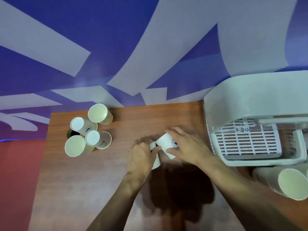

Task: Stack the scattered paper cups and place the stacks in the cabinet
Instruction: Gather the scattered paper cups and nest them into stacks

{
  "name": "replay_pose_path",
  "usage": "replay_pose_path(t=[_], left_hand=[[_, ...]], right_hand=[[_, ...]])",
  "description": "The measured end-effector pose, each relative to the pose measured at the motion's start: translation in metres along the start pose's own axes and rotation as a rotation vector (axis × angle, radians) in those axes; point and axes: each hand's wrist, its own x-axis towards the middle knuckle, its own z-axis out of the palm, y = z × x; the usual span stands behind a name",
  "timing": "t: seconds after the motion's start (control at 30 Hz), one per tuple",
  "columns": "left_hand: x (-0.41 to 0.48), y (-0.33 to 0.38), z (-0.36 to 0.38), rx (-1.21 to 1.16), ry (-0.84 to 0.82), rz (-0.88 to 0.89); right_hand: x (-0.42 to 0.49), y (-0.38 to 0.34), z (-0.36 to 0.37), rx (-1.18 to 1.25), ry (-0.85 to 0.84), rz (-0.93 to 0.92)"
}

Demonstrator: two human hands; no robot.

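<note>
Left hand (141, 157), right hand (186, 147) grip two cups (166, 142) (156, 163); four cups (100, 139) stand.

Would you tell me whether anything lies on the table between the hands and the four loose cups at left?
Nothing visible does: only bare tabletop lies between the left hand, which grips a cup, and the four cups.

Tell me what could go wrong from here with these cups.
1. Left hand and right hand each grip a paper cup, both motion-blurred; a hasty push could crumple a rim.
2. The cluster of cups mixes upright and upside-down ones; they will not nest unless turned.
3. The cup stack stands close to the right forearm and could be knocked over.
</note>
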Motion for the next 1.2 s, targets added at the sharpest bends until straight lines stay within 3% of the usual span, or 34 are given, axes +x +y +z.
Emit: replay_pose_path(t=[0.17, 0.3, 0.43, 0.53, 0.7, 0.97, 1.2], left_hand=[[-0.028, 0.022, -0.010, -0.026, -0.004, 0.104], [-0.055, 0.056, -0.022, 0.047, 0.119, 0.312], [-0.095, 0.100, -0.033, -0.095, 0.248, 0.466], [-0.139, 0.141, -0.040, -0.176, 0.338, 0.618], [-0.181, 0.205, -0.014, -0.189, 0.323, 0.805], [-0.185, 0.267, 0.050, -0.166, 0.344, 0.952], [-0.191, 0.278, 0.078, -0.077, 0.334, 0.936]], right_hand=[[-0.036, -0.001, -0.004, 0.070, 0.163, -0.009], [-0.096, 0.002, -0.013, 0.135, 0.348, 0.052], [-0.169, 0.013, -0.039, 0.155, 0.595, 0.086], [-0.228, 0.030, -0.057, 0.235, 0.747, 0.088], [-0.315, 0.086, -0.058, 0.312, 0.909, 0.124], [-0.364, 0.174, -0.034, 0.339, 0.967, 0.243], [-0.351, 0.215, -0.016, 0.284, 0.944, 0.141]])
